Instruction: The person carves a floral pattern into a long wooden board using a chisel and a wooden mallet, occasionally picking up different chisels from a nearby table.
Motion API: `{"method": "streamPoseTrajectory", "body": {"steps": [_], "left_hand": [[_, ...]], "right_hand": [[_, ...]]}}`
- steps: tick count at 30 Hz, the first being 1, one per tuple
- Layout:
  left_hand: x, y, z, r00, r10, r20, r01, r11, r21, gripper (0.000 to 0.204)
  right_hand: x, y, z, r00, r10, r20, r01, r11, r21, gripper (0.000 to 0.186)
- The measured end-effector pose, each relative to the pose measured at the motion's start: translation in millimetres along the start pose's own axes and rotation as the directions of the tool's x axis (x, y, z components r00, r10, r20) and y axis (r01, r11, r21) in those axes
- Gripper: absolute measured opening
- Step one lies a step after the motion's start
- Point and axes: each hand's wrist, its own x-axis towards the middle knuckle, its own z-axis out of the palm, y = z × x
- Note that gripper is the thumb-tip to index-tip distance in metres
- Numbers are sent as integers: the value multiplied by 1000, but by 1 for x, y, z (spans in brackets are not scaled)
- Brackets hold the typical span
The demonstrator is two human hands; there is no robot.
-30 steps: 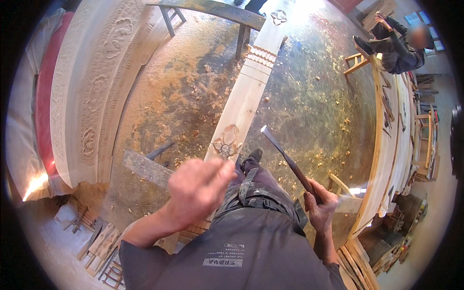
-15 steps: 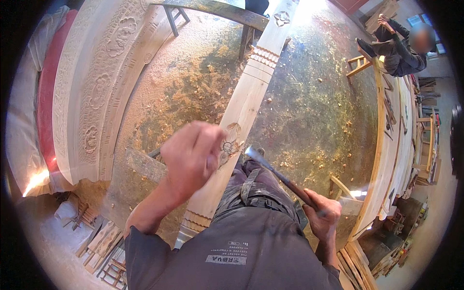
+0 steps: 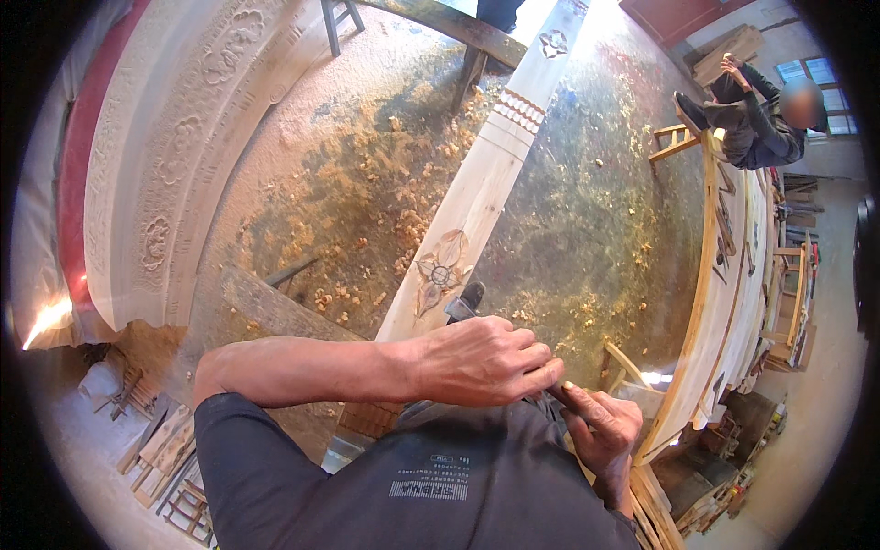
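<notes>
Light: bright; white glare at top beside plank (image 3: 481, 188); hot streak far left. Fisheye curvature, black corners.

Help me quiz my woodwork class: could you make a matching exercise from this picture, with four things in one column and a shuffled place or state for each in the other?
Things
1. Right hand
2. Long narrow plank
3. Wood shavings
4. Seated person

Places and states
A. Scattered over the floor
B. In the upper right of the picture
C. Closed on the metal-tipped tool
D. Pale, with a carved flower on its face

Right pairs: 1-C, 2-D, 3-A, 4-B
</notes>
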Motion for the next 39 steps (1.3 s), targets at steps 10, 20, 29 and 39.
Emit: {"method": "streamPoseTrajectory", "body": {"steps": [10,20,29,39], "left_hand": [[0,-2,-3,997,-32,77,36,998,-59,32],[1,-6,0,997,-34,69,41,994,-99,37],[5,-4,-7,992,-119,38,125,964,-233,30],[8,-7,-6,993,-115,-13,107,958,-264,32]], "right_hand": [[7,-5,0,999,35,31,-35,999,13,51],[14,-10,-6,992,100,80,-103,994,31,52],[29,-6,-17,977,-94,-190,113,989,92,42],[6,24,-19,838,125,-531,157,876,455,108]]}}
